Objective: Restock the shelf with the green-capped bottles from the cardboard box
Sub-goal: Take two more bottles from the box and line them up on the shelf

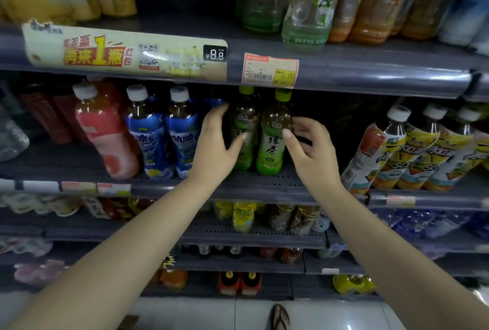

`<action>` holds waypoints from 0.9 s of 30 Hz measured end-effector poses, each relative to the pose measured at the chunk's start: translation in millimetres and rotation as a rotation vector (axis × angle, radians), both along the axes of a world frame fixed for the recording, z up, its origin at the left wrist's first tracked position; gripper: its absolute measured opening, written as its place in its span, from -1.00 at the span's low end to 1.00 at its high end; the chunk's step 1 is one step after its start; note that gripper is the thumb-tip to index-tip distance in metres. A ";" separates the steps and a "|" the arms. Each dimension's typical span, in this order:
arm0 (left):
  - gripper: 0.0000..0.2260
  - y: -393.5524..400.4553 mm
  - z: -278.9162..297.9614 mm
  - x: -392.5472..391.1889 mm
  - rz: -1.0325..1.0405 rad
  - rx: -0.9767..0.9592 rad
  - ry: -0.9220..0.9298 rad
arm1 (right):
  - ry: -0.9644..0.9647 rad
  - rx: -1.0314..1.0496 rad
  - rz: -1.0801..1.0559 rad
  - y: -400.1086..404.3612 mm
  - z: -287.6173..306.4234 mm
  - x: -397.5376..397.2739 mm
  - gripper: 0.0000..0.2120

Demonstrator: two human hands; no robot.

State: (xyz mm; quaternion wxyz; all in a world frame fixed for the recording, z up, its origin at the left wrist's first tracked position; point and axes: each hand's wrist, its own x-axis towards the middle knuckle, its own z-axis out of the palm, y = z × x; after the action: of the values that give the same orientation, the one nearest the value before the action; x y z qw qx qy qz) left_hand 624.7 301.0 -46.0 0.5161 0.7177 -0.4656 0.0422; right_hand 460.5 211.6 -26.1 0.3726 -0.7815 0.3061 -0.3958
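Two green-capped bottles [272, 134] stand on the middle shelf [264, 184], left hand [215, 144] and right hand [308, 150] spread loosely either side, gripping nothing; full smooth plastic looks heavyish and slippery, so I'd grab mid-label.

Two green tea bottles [272, 139] stand side by side on the middle shelf [264, 184] — price tag [270, 70] above, blue-labelled bottles [164, 134] left.

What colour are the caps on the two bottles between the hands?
Bright green caps, seen clearly in the head view.
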 end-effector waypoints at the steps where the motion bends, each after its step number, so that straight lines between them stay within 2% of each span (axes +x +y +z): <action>1: -0.47 14.3 -5.2 -2.4 -0.022 0.003 0.014 | -0.011 0.009 0.008 13.2 1.2 -2.5 -0.61; 5: -0.60 86.0 -38.9 -7.7 -0.093 0.053 0.066 | -0.068 0.025 0.139 80.7 6.2 5.5 -0.72; 8: -0.64 148.3 -78.5 2.6 -0.024 0.145 0.170 | -0.078 0.034 0.336 139.4 5.1 35.3 -0.74; 14: -0.67 294.2 -142.0 24.3 0.255 0.298 0.295 | -0.033 0.228 0.705 259.2 -26.3 116.0 -0.76; 19: -0.74 403.4 -172.1 16.8 0.575 0.281 0.475 | 0.087 0.370 0.953 354.5 -66.2 170.6 -0.76; 21: -0.67 439.2 -186.2 6.4 0.667 0.257 0.571 | 0.139 0.387 1.035 388.5 -87.5 187.0 -0.75; 27: -0.73 514.9 -252.4 -5.8 0.964 0.338 0.701 | 0.272 0.546 1.216 474.3 -169.0 222.2 -0.79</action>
State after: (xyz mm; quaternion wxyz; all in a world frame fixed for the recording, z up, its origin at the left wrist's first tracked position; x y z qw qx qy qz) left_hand 618.9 815.9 -298.4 0.4403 0.8903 0.1083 -0.0420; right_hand 682.7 685.9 -195.1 0.6709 -0.7355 -0.0545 0.0773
